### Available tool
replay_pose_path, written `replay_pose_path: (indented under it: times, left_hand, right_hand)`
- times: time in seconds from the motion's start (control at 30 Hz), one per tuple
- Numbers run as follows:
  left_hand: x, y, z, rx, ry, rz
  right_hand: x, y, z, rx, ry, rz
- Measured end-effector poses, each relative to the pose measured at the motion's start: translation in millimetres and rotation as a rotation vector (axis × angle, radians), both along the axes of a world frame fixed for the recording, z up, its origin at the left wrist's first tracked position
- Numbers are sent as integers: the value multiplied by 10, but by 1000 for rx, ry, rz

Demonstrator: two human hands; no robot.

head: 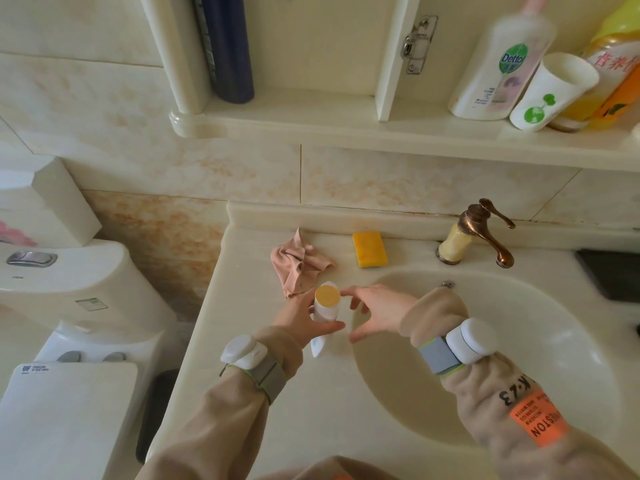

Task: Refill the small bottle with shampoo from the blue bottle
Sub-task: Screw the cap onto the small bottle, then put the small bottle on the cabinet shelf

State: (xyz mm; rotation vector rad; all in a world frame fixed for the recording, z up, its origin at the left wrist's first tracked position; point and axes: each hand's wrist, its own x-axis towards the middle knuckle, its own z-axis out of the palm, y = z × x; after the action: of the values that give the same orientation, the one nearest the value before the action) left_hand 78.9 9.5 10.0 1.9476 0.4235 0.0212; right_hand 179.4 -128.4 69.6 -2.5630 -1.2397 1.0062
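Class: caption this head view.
Left hand grips the small bottle beside the sink; right hand hovers open by its cap.

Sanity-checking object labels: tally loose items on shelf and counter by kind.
Bottles: 4 (blue bottle, Dettol bottle, yellow-capped bottle, small bottle)
Cups: 1 (white cup)
Cloths: 1 (pink cloth)
Sponges: 1 (yellow sponge)
Total: 7. Orange item at right edge too cropped to class.

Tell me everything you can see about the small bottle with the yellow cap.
The small bottle is white plastic by its look, with a flat round yellow cap on top. It stands roughly upright on the counter left of the basin, near the pink cloth. The left hand grips its body; the right hand hovers beside it, open, not touching.
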Motion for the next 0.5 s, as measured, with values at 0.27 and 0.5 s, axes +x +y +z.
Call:
replay_pose_path:
  times: [0.27, 0.5]
  left_hand:
    - [262, 195, 609, 81, -108, 13]
    - [450, 297, 1299, 46, -237, -11]
  right_hand:
    - [10, 132, -41, 333, 90, -201]
    - [175, 320, 270, 677, 195, -379]
